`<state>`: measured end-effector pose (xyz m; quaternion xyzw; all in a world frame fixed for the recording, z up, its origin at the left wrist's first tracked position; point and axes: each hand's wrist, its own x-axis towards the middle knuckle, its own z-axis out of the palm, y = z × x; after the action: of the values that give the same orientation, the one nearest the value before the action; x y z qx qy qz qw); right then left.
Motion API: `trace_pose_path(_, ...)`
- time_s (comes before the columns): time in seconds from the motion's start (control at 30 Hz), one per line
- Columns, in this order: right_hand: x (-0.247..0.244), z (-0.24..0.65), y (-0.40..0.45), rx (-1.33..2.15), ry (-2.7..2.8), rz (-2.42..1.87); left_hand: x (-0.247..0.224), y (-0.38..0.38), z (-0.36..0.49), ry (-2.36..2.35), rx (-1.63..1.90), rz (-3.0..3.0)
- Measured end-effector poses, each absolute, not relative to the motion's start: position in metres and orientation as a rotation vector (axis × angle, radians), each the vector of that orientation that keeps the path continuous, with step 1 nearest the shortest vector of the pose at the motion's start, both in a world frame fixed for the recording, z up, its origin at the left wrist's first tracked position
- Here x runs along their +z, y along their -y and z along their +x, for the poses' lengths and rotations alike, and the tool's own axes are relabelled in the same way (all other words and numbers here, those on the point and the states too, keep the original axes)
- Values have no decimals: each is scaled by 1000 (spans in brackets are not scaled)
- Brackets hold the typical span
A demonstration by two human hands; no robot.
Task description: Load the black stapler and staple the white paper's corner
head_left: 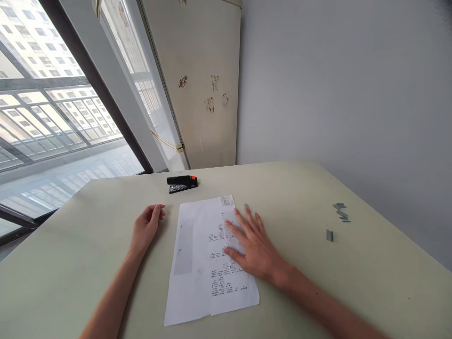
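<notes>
Printed paper (194, 287) lies flat on the table, with a grey block at its left and lines of small text at its right; its lower edge is uneven. My right hand (254, 247) rests palm down over the paper's right edge, fingers spread, covering part of the text. To the left of the paper, apart from it, my left hand (146, 224) lies on the table with its fingers curled in and nothing visible in them. Beyond the paper's top left corner is a black stapler (182, 183) with an orange-red patch at its right end.
Several grey staple strips (341, 213) lie at the right of the pale table (293, 207), with a separate staple strip (329, 235) nearer me. Another small grey piece (246, 206) lies just past my right fingertips. A wall, a worn cabinet-like panel (208, 127) and a window border the table.
</notes>
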<state>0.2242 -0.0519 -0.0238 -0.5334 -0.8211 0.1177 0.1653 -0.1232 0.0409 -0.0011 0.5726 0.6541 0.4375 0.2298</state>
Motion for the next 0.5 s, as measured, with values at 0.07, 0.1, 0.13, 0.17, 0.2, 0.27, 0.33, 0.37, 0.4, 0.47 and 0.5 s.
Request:
trace_pose_path(0.07,-27,227,49,356,2300,-1580,0,-38,-121,-1802,1178,1579)
trace_pose_path(0.1,-28,228,48,368,2285,-1598,1,-37,-120,-1806,1172,1580)
trace_pose_path(0.13,-29,228,47,377,2277,-1604,1,-36,-120,-1808,1166,1582)
trace_pose_path(0.17,-31,228,46,382,2272,-1599,2,-36,-120,-1810,1162,1585)
trace_pose_path(0.2,-32,228,45,380,2268,-1587,2,-36,-120,-1813,1157,1589)
trace_pose_path(0.27,-35,228,43,361,2259,-1564,2,-37,-120,-1822,1150,1598)
trace_pose_path(0.33,-39,233,40,336,2245,-1570,2,-37,-120,-1828,1147,1609)
trace_pose_path(0.37,-42,238,38,320,2235,-1582,2,-37,-119,-1831,1147,1615)
trace_pose_path(0.4,-45,246,36,303,2225,-1600,3,-37,-119,-1833,1145,1620)
trace_pose_path(0.47,-50,270,31,264,2203,-1638,4,-35,-118,-1838,1137,1628)
trace_pose_path(0.5,-51,285,28,255,2195,-1668,4,-35,-118,-1843,1130,1631)
